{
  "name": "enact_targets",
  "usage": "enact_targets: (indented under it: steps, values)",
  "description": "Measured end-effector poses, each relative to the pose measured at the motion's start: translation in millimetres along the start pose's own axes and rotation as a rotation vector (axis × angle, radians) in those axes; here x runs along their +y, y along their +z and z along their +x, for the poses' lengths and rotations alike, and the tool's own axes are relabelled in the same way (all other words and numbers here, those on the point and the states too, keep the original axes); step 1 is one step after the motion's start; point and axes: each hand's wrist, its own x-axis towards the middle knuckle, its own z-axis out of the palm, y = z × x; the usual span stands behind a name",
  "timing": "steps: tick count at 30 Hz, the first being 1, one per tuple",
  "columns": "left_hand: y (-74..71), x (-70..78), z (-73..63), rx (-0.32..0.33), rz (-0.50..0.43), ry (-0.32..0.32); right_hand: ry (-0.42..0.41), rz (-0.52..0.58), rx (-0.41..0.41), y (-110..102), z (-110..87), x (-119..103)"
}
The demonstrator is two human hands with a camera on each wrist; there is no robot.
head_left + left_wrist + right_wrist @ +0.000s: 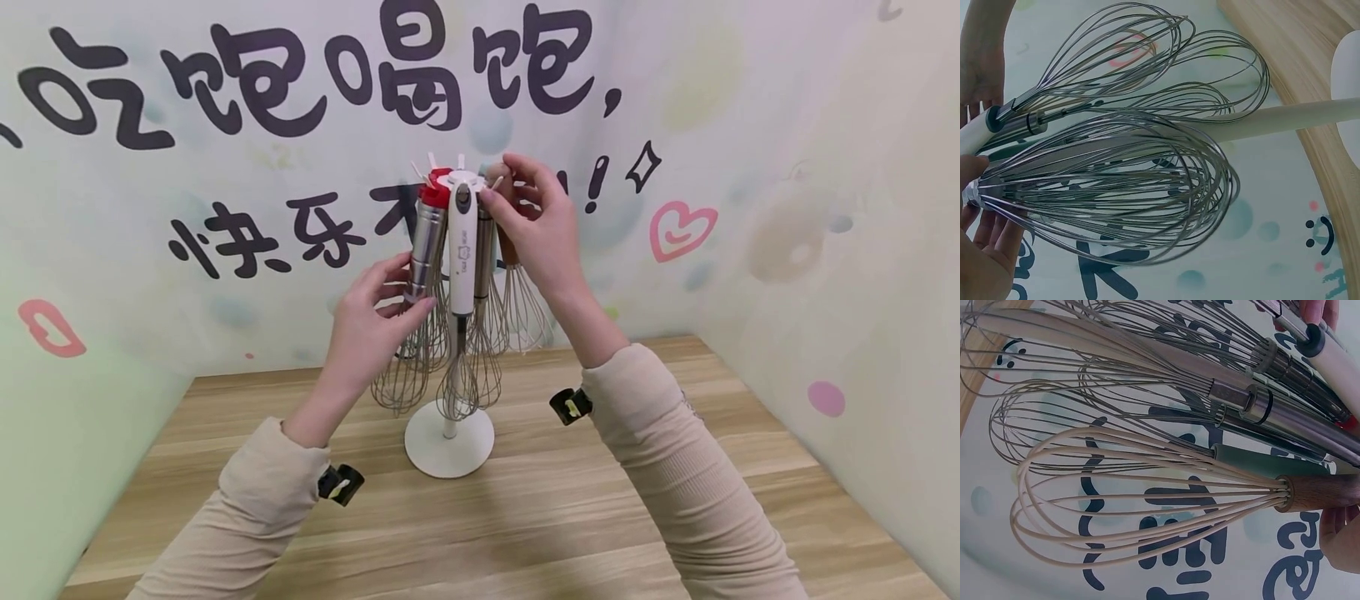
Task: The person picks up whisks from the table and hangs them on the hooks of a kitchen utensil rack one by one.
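Note:
Several whisks hang from a white stand (448, 442). Toward its left side, my left hand (367, 315) holds the lower end of a silver-handled whisk (427, 243) with a red top. My right hand (546, 225) grips the upper part of a wooden-handled whisk (1319, 492) at the right of the stand, its thumb by a white hook. Between the hands hangs a white-handled whisk (463, 267). A steel-handled whisk (1269, 406) and a whisk with a green handle (1266, 459) hang close by in the right wrist view. The handles partly hide the fingers.
The stand's round base rests on a wood-grain table (570, 500). A pale wall (750, 150) with large dark characters and coloured shapes rises behind it. Neighbouring wire loops overlap closely below the handles.

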Motion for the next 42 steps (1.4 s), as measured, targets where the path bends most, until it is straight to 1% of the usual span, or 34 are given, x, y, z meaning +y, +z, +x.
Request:
enact_targets:
  steps: [6, 23, 30, 35, 38, 42]
  values:
    - [0.3, 0.1, 0.1, -0.023, 0.012, -0.016, -0.01, 0.004, 0.005, -0.6, 0.2, 1.2]
    - [0.8, 0.1, 0.9, -0.037, 0.022, -0.028, -0.012, -0.001, -0.003, -2.6, 1.0, 0.9]
    - [0.8, -1.6, 0.5, -0.044, 0.033, -0.033, 0.004, -0.018, -0.011, -3.7, -1.1, 2.4]
    - [-0.5, -2.1, -0.8, -0.046, 0.022, -0.032, -0.008, 0.001, -0.013, -6.3, -1.3, 5.4]
    - [-3.2, -2.7, -1.4, -0.03, 0.012, -0.031, -0.017, 0.002, -0.002, -10.1, -1.6, 7.3]
    - [-11.7, -2.8, -2.0, 0.042, 0.037, -0.024, -0.051, -0.018, 0.039, -17.7, -2.9, 11.1]
